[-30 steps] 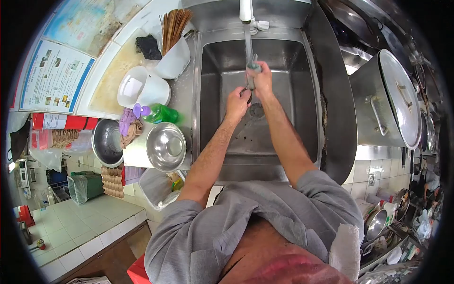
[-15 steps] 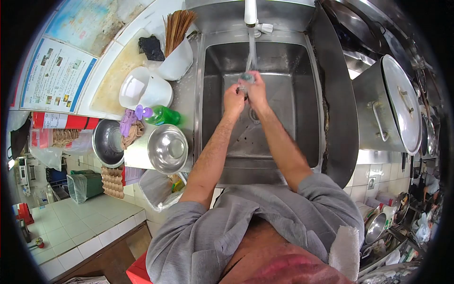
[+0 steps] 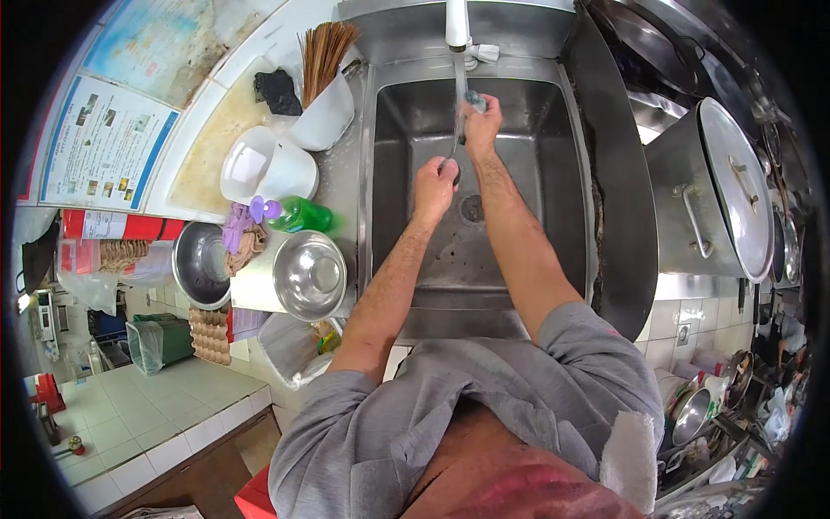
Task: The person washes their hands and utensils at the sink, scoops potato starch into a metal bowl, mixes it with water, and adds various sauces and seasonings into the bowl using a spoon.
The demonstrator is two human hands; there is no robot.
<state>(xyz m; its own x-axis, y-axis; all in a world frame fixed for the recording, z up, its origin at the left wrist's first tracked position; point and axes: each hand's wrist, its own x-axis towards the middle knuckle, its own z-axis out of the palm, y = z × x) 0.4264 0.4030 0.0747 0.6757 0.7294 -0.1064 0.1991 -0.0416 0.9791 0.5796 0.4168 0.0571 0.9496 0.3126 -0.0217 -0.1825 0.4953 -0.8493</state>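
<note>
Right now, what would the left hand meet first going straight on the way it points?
The left hand would probably meet the running water first, close beside the right hand; depth is unclear from this view.

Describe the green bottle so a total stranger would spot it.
Find the sink, then look just left of it. The bottle is between the white tub and the steel bowl. Only it is green, with a purple top.
</note>
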